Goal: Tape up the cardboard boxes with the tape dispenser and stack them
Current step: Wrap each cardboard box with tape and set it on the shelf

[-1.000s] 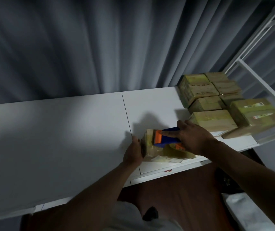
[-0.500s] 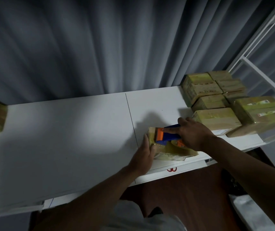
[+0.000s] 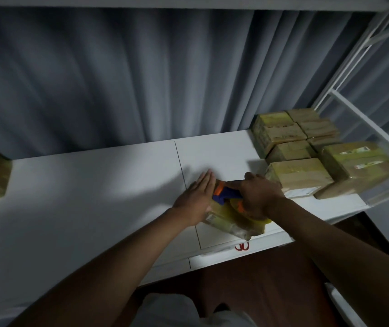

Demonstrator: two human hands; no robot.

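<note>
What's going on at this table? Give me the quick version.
A person is taping up a cardboard box near the front edge of the white table. The right hand grips a blue and orange tape dispenser on top of the box, while the left hand lies flat with straight fingers against its left side. Taped boxes are already grouped at the table's right end.

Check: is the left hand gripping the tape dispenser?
No: the left hand lies flat on the box; the right hand grips the tape dispenser.

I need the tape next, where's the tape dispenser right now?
In the head view, right of centre: the tape dispenser sits on the box at the table's near edge, gripped by the right hand.
</note>
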